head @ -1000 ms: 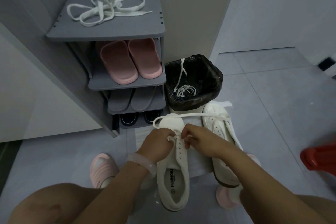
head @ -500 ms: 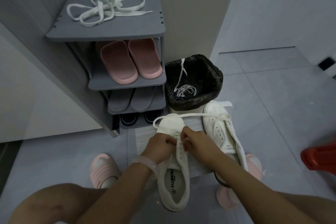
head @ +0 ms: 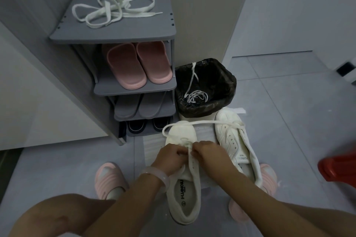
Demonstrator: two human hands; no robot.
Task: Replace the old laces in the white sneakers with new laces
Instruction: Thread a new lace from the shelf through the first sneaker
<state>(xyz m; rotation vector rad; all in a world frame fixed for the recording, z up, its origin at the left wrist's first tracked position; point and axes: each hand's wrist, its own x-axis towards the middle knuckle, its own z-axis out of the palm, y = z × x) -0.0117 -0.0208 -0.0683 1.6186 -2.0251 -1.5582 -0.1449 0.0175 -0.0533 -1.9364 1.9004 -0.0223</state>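
Note:
Two white sneakers lie on the floor in front of me. The left sneaker (head: 184,194) points away from me, and both hands pinch a white lace (head: 202,122) at its front eyelets. My left hand (head: 169,157) grips the lace on the left side, my right hand (head: 209,152) on the right. The lace loops over the toe and trails across the right sneaker (head: 234,140), which lies tilted on its side. A second white lace (head: 113,9) lies bundled on top of the shoe rack. A thin old lace (head: 195,94) sits in the bin.
A grey shoe rack (head: 169,33) stands at the left with pink slippers (head: 138,63), grey slippers and dark shoes on its shelves. A bin with a black bag (head: 229,82) stands beside it. A red object (head: 339,167) is at the right edge. My feet wear pink slippers (head: 109,181).
Both hands have drawn closer together at the left sneaker's front eyelets. The right sneaker has tipped further onto its side, showing more of its tongue.

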